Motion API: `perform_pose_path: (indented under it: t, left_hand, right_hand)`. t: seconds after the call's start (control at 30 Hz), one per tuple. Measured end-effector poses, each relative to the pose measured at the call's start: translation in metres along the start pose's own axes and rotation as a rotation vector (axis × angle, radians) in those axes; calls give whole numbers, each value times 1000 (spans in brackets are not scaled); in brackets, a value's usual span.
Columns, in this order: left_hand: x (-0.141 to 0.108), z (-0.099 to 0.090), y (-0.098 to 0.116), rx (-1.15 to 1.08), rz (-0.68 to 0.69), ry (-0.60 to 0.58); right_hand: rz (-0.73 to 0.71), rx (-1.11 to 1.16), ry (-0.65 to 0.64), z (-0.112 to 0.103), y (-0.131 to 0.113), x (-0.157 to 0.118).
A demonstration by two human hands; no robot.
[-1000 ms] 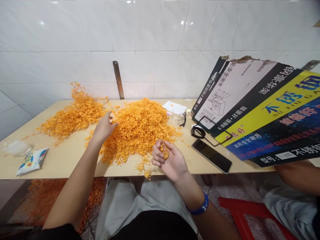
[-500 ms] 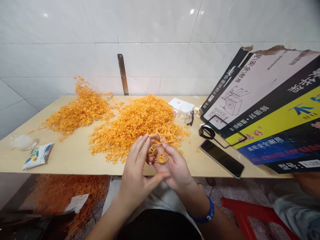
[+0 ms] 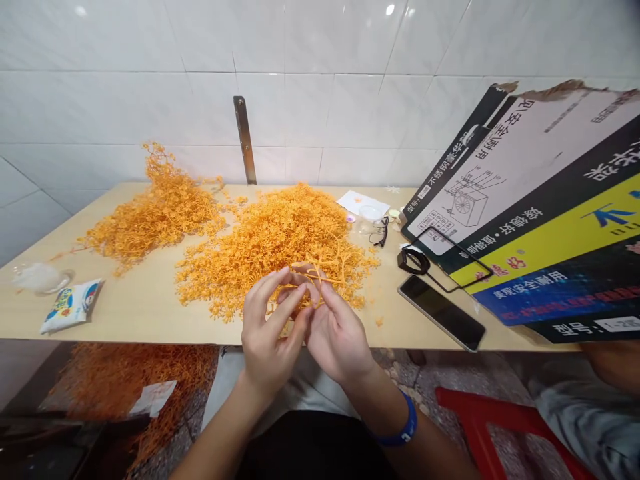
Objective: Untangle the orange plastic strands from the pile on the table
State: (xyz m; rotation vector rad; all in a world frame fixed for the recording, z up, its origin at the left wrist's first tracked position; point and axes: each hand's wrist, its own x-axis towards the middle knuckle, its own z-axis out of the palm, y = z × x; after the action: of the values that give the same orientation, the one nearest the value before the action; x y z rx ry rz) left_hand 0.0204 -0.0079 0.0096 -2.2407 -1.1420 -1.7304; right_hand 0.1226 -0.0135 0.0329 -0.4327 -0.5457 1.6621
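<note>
A broad heap of orange branched strands point(image 3: 270, 247) lies on the pale wooden table point(image 3: 125, 313), with a second heap point(image 3: 160, 213) to its left. My left hand point(image 3: 270, 327) and my right hand point(image 3: 337, 340) meet at the heap's front edge. Their fingertips pinch a small, loose tangle of the same strands point(image 3: 310, 283) between them. A blue wristband point(image 3: 400, 427) circles my right wrist.
Stacked printed boards point(image 3: 525, 200) lean over the table's right end, above a phone point(image 3: 440, 312) and glasses point(image 3: 381, 233). A white packet point(image 3: 70, 307) lies at left. More orange strands point(image 3: 120, 380) cover the floor. A red stool point(image 3: 480, 417) and another person's arm point(image 3: 613, 360) are at lower right.
My left hand has left the top of the heap and joined my right hand at the table's front. The small tangle is now pulled out between both hands.
</note>
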Motion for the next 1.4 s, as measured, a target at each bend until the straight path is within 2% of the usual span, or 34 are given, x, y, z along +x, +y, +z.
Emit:
perform_pose_path:
  t: [0.3,0.43,0.6,0.77,0.83,0.9,0.97,1.03,1.1,1.13,1.17,1.27,1.4]
  left_hand:
    - [-1,0,4,23,-174,4]
    - [2,-3,2,-78,-220,17]
    - [6,-8,0,-281,-373,-17]
    - [10,-10,2,-322,-469,-102]
    - [12,-11,2,-341,-514,-157]
    - [16,-16,-5,-346,-530,-186]
    - [23,-29,-22,-307,-536,-128]
    - [35,-47,-46,-225,-558,103]
    - [48,-63,-73,-104,-573,425]
    - [53,-68,-85,-20,-553,462]
    - [57,-69,-94,38,-540,420]
    - [61,-55,-112,170,-482,128]
    - [61,-26,-132,349,-467,-87]
  right_hand:
    - [-137,-235,-100,-9,8,-3]
    - [-195,-434,-143,-10,5,-6]
    - [-263,-706,-12,-13,4,-8]
    - [-437,-1257,118,-18,4,-11]
    - [-505,-1429,144,-16,2,-13]
    - [-504,-1491,119,-13,0,-14]
    - [-434,-1464,103,-11,-4,-16]
    - [-361,-1343,160,-15,-9,-16]
    - [-303,-1157,230,-22,-15,-15]
    - [-266,-1036,236,-26,-18,-14]
    - [-214,-901,216,-29,-22,-13]
    - [-49,-435,110,-31,-30,-7]
    - [-20,-107,101,-23,-36,-1]
